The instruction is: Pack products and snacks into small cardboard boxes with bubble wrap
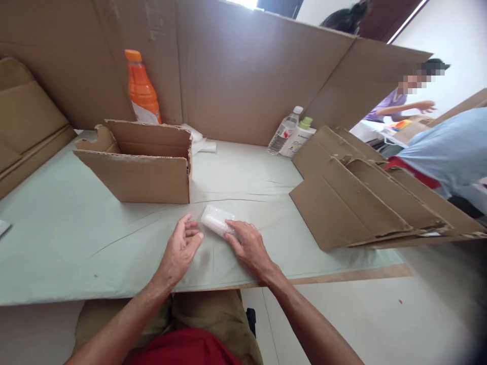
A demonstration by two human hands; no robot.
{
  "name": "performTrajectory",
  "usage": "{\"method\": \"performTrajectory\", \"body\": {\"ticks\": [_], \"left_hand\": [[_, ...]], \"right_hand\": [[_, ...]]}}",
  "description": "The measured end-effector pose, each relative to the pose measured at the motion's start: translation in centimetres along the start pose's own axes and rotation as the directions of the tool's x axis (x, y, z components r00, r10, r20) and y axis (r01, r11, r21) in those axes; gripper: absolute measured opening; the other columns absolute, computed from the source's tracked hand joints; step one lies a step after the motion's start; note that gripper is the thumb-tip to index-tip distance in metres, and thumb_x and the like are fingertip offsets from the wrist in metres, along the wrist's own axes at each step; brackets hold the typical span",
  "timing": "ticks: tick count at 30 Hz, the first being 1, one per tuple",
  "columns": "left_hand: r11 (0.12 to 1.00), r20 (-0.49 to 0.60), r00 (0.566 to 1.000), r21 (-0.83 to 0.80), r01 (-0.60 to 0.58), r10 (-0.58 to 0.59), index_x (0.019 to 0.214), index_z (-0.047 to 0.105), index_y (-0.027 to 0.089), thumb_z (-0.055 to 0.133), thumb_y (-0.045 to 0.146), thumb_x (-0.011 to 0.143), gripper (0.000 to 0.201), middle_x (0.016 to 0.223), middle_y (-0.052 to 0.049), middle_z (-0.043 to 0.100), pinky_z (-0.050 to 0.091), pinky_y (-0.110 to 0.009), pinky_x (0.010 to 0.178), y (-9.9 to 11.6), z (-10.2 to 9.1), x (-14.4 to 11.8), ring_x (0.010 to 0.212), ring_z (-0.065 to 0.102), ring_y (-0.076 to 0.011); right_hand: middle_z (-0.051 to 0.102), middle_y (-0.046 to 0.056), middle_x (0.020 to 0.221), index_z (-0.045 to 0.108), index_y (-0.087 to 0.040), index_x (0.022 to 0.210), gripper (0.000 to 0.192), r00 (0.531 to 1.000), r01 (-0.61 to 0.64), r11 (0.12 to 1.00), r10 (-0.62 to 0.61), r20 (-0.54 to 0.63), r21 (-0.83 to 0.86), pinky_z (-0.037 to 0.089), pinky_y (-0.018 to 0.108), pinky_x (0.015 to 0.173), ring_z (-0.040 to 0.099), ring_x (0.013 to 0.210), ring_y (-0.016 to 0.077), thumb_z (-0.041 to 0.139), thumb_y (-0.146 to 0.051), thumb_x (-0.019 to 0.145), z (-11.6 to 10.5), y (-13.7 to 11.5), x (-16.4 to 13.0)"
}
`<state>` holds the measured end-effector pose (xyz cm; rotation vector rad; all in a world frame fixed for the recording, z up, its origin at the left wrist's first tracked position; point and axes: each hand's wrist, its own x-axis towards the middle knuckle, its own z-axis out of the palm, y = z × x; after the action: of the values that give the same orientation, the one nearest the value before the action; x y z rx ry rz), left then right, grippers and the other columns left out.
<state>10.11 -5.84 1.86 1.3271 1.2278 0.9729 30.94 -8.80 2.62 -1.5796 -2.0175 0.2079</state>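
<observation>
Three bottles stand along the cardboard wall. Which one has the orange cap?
The tall orange bottle behind the open cardboard box. The clear bottle has a white cap, the white bottle a green one.

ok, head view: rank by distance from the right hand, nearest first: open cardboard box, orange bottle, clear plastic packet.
From the right hand:
1. clear plastic packet, under its fingertips, just left.
2. open cardboard box, farther back on the left.
3. orange bottle, behind the box against the cardboard wall.

A pale green table [68, 238] fills the middle, fenced by a tall cardboard screen [236, 76] from nine to one o'clock. White floor [380, 314] at five; daylight, perhaps a window [243, 3], at twelve.
</observation>
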Motion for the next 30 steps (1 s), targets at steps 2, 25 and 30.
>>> {"method": "performTrajectory", "body": {"ticks": [2,25,30], "left_hand": [[0.973,0.069,0.994,-0.209,0.095,-0.082,0.147,0.034,0.016,0.063,0.039,0.082,0.075,0.131,-0.017,0.061,0.054,-0.040,0.097,0.0,0.2,-0.7,0.115,0.065,-0.0238],[0.272,-0.056,0.418,0.836,-0.477,0.907,0.144,0.047,0.019,0.063,0.009,0.084,0.063,0.141,-0.017,0.055,0.040,-0.053,0.113,8.0,-11.4,5.5,0.140,0.046,-0.0343],[0.194,-0.035,0.368,0.895,-0.403,0.929,0.121,0.060,0.019,0.056,0.002,0.081,0.044,0.106,-0.009,0.072,0.043,-0.054,0.109,7.7,-14.0,8.0,0.112,0.066,-0.0286]], "right_hand": [[0.075,0.010,0.119,0.067,-0.022,0.124,0.031,0.998,-0.061,0.990,0.060,0.015,0.127,0.053,0.043,0.093,0.070,0.105,0.0267,0.058,-0.027,0.095,0.2,-0.5,-0.1],[0.074,0.003,0.090,0.072,-0.023,0.101,0.017,0.995,-0.071,0.900,0.037,0.088,0.429,0.055,0.027,0.068,0.066,0.075,0.0175,0.065,-0.035,0.091,-4.7,-3.0,4.4],[0.074,0.003,0.098,0.071,-0.026,0.102,0.020,0.961,0.092,0.959,-0.015,-0.276,0.268,0.054,0.031,0.074,0.068,0.084,0.0203,0.071,-0.041,0.088,-8.9,-4.5,9.9]]}}
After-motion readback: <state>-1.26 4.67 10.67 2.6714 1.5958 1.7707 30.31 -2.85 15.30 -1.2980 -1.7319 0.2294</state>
